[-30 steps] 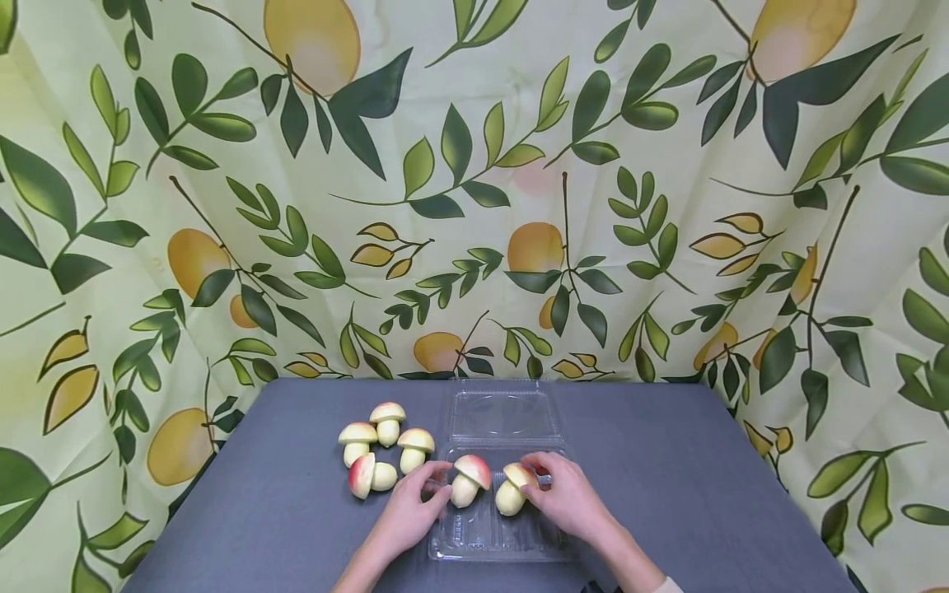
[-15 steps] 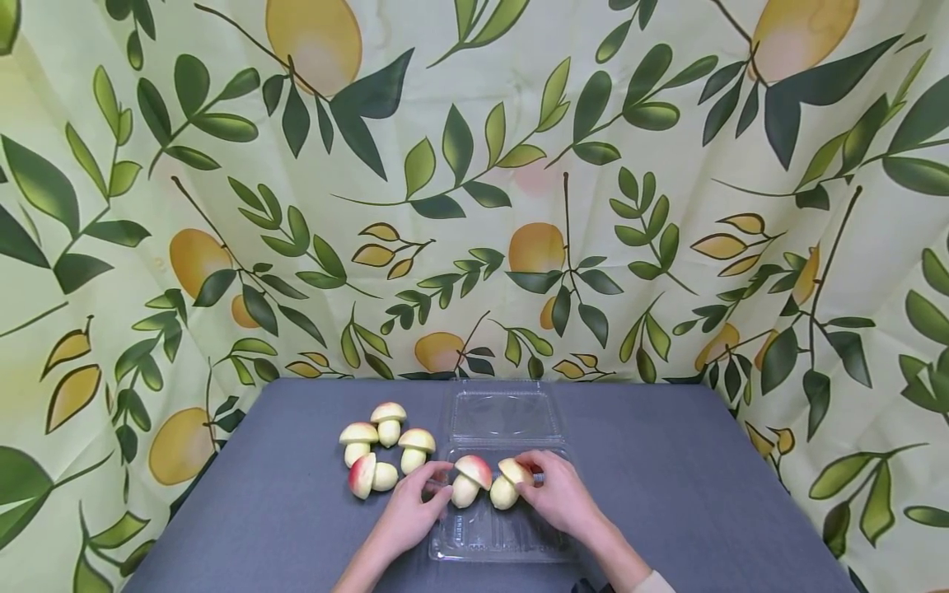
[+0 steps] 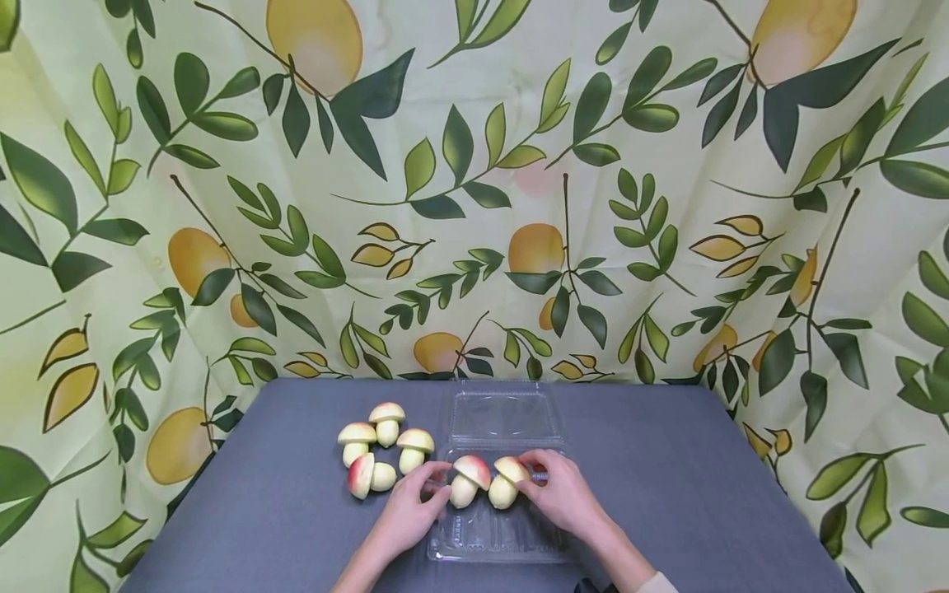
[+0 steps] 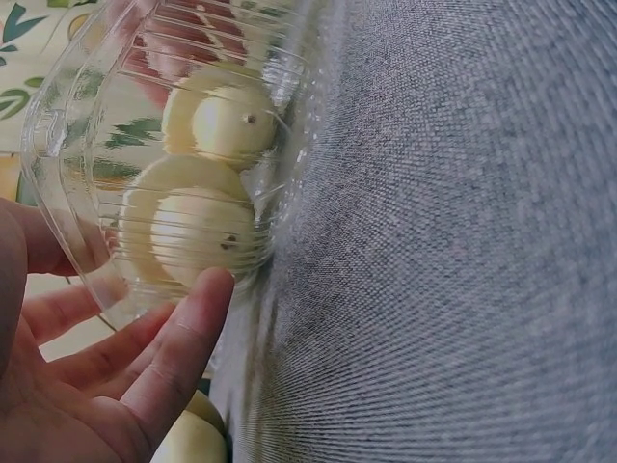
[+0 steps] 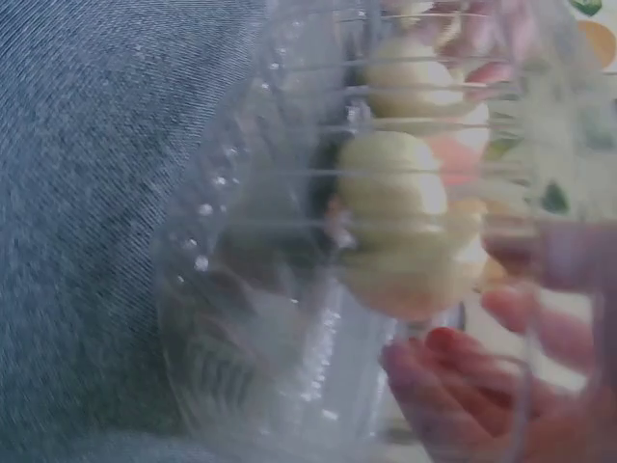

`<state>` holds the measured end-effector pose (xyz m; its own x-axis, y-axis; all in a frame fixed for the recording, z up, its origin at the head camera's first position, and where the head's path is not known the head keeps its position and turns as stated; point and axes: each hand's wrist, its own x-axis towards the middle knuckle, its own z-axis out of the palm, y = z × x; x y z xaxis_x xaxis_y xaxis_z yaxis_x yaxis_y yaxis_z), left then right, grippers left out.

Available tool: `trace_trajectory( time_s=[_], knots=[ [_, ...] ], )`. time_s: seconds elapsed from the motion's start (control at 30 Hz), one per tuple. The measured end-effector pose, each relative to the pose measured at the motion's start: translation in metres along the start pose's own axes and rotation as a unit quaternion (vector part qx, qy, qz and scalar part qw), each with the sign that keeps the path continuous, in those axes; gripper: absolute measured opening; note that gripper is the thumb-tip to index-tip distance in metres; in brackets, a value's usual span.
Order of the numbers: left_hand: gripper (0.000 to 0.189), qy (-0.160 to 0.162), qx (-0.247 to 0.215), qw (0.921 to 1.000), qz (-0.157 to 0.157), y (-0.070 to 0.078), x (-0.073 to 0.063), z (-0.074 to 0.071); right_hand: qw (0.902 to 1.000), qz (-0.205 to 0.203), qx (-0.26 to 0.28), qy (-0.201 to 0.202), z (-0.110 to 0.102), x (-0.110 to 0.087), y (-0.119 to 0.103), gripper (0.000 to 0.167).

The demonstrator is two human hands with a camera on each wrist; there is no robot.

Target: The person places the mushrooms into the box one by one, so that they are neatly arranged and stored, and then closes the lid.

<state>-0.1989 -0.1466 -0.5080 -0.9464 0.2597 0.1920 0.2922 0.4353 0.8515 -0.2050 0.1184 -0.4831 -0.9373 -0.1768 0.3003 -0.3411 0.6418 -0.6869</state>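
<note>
My right hand holds a toy mushroom by its right side, thumb and fingers at the pale orange cap. It stands in the clear plastic clamshell container, right beside a second toy mushroom with a redder cap. On the container's left side, my left hand grips the rim. In the left wrist view, its fingers lie along the outside of the ribbed wall, and both stems show through the plastic. The right wrist view is blurred, with the held toy mushroom seen through the wall.
Several more toy mushrooms sit on the grey table left of the container; one with a red cap lies on its side. The container's lid is folded back flat behind it. A leaf-and-fruit patterned cloth encloses the table.
My right hand has shifted its toy mushroom slightly left and back, up against the redder-capped one. The left hand has stayed at the container's left rim.
</note>
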Motion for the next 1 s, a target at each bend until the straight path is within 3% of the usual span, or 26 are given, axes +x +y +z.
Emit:
trace_trajectory(
  time_s=[0.17,0.37,0.67,1.0],
  knots=[
    [0.031,0.005,0.007,0.9999,0.011,0.001,0.000,-0.001,0.9993,0.023,0.022,-0.018,-0.013,-0.002,-0.005,0.030],
    [0.032,0.005,-0.001,1.0000,0.001,0.001,0.001,0.000,0.9974,0.051,0.046,-0.024,-0.028,-0.005,-0.006,0.027],
    [0.033,0.008,-0.008,0.9999,0.004,-0.001,0.002,0.001,0.9974,0.068,0.014,0.015,-0.048,-0.013,0.004,0.022],
    [0.034,-0.001,-0.023,0.9997,-0.002,0.001,0.000,0.000,0.9947,0.093,-0.018,0.042,-0.055,-0.022,0.026,0.025]
  ],
)
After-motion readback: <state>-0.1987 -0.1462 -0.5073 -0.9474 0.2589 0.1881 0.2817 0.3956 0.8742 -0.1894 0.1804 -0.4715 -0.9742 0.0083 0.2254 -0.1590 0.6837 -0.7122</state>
